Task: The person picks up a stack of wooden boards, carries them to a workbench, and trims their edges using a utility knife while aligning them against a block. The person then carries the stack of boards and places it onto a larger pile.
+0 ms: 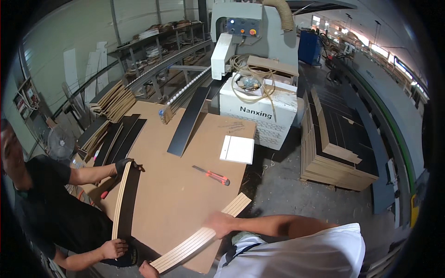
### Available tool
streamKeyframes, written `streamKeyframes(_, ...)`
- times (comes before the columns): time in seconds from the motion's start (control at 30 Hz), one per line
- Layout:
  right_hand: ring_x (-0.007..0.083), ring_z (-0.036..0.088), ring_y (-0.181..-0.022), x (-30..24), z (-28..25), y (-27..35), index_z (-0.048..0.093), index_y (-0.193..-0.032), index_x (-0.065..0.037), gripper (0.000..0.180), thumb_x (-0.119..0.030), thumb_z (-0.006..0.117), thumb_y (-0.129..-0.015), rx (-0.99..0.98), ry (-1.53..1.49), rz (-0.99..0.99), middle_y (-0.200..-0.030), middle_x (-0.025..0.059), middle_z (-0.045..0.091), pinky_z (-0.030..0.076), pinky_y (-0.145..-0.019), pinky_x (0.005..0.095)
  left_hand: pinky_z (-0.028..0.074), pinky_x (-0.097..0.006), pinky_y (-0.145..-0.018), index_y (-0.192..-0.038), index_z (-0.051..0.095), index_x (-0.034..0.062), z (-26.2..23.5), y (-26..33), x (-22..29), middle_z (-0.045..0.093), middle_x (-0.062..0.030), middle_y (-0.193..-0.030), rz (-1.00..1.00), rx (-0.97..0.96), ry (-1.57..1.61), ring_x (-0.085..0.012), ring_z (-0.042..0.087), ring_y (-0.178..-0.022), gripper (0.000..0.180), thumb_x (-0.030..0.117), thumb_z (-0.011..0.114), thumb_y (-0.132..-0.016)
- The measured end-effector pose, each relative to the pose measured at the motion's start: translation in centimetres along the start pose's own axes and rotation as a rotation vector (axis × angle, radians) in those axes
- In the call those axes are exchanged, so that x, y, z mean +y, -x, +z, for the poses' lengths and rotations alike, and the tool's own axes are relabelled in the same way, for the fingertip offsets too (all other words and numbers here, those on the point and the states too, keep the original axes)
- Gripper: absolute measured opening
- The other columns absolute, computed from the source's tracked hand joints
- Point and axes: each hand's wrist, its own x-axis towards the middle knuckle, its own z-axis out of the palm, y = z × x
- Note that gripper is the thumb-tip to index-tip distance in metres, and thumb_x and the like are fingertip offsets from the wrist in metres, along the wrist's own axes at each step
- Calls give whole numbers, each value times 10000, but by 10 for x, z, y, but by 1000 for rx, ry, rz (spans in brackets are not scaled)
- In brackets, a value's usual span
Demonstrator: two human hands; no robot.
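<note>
A stack of long narrow boards (190,250) with pale ribbed edges lies slanting across the near edge of the brown table. My left hand (148,269) grips its lower left end, partly cut off by the picture's lower edge. Toward the other end, my right hand (221,224) rests on the stack, blurred by motion, so its fingers do not show clearly. Farther in on the table (167,185) lies a red-handled file (212,176). Beyond it are a white square panel (237,149) and a long dark board (188,123).
On the left, a co-worker (51,204) holds a bundle of dark boards (127,199) upright with both hands, one gloved. A grey-white machine (257,106) stands behind the table. Stacked panels (338,157) sit on the floor at right. More boards (116,139) lie at the table's far left.
</note>
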Motion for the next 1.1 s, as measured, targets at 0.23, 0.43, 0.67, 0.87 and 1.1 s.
streamKeyframes(0.23, 287, 581, -957, 1, -9, 3, 569, -1076, -82, 586, -389, 761, -615, -44, 3, 35, -1001, 91, 621, 433, -872, 426, 477, -429, -840, -991, 692, -73, -16, 50, 68, 700, -242, -980, 31, -114, -230, -328, 649, -939, 389, 270, 548, -874)
streamKeyframes(0.43, 344, 582, -1015, -10, -13, -9, 613, -1105, -84, 561, -396, 745, -658, -88, -61, -7, -1026, 164, 630, 449, -901, 468, 469, -356, -664, -808, 692, -106, -5, -8, -46, 678, -164, -714, 96, -86, 99, -177, 609, -683, 314, 177, 565, -853)
streamKeyframes(0.67, 318, 601, -987, -16, -24, -8, 639, -1033, -95, 573, -473, 776, -626, -129, 82, 46, -998, 118, 661, 448, -876, 448, 465, -327, -923, -1171, 647, -43, -22, 1, -26, 682, -137, -1115, -84, -301, 162, -211, 616, -1066, 419, 288, 609, -916)
streamKeyframes(0.87, 313, 605, -981, -19, -19, -9, 654, -1056, -99, 585, -469, 770, -619, -112, 76, 5, -1004, 125, 666, 451, -884, 436, 488, -357, -905, -1167, 666, 37, -13, 33, -40, 689, -212, -1067, 5, -4, 125, -296, 667, -1018, 394, 320, 625, -896)
streamKeyframes(1.1, 342, 621, -989, -33, -17, -7, 644, -1125, -91, 693, -556, 777, -630, -232, 135, 30, -1008, 159, 669, 473, -894, 444, 508, -389, -844, -1050, 697, 18, -27, 49, -29, 707, -198, -973, -3, -8, 114, -303, 690, -940, 321, 280, 611, -887)
